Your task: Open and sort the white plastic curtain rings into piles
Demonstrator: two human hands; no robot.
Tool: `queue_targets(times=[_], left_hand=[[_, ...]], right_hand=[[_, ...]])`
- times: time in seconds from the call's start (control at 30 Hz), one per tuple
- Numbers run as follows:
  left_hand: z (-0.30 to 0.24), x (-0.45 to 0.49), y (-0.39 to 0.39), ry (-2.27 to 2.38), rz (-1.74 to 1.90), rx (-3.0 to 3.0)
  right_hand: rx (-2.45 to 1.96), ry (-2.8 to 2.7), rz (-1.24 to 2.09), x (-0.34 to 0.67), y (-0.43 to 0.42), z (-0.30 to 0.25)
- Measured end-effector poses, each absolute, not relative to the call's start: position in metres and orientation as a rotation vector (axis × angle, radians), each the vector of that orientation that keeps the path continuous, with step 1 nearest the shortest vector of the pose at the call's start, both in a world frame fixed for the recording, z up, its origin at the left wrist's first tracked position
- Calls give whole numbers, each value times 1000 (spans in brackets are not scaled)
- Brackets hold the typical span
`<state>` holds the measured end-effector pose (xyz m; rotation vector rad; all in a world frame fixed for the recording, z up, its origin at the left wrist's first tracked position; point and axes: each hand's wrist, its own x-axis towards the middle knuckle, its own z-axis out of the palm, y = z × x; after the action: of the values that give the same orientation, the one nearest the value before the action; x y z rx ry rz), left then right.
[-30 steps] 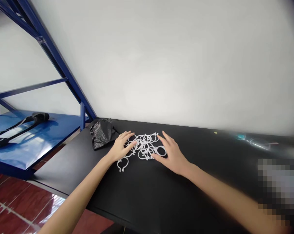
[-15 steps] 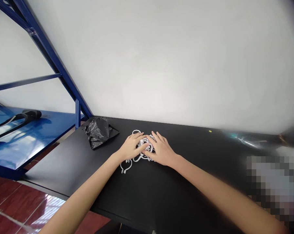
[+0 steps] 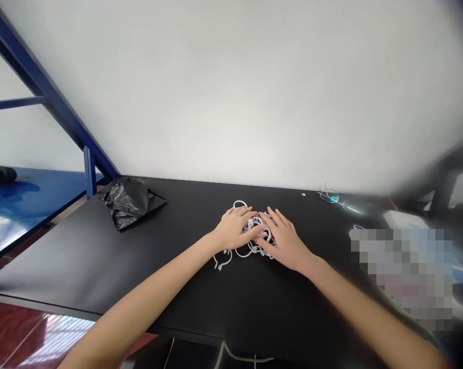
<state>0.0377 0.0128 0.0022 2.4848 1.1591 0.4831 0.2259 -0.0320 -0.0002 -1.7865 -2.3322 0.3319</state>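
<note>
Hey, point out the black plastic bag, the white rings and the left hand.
Black plastic bag (image 3: 129,203), head view, on its crumpled middle.
White rings (image 3: 259,225), head view, on the middle of the tangle.
Left hand (image 3: 233,229), head view, on the back of the hand.

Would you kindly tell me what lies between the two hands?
The head view shows a tangle of white plastic rings between the left hand and the right hand.

Tangled white plastic rings (image 3: 256,230) on a matte black tabletop (image 3: 81,256); left of the rings, a glossy black plastic bag (image 3: 129,202) and a bright blue steel shelf (image 3: 27,205).
</note>
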Motion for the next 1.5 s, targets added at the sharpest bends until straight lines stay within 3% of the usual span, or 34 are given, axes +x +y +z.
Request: queue_targets(times=[0.5, 0.73, 1.03, 1.23, 1.4, 1.5], left_hand=[[16, -24, 13, 1015, 549, 2407], [9, -56, 7, 927, 212, 2249], [6, -48, 5, 950, 484, 2263], [14, -41, -2, 871, 615, 2310], [15, -26, -14, 763, 901, 2552], [14, -19, -26, 615, 895, 2804]], right_hand=[[-1504, -1959, 374, 248, -47, -4], [-1290, -1743, 426, 244, -52, -1], [-1156, -1809, 337, 237, -58, 2], [-840, -2261, 170, 223, -75, 12], [-810, -2461, 191, 211, -83, 10], [-757, -2489, 229, 210, -84, 10]])
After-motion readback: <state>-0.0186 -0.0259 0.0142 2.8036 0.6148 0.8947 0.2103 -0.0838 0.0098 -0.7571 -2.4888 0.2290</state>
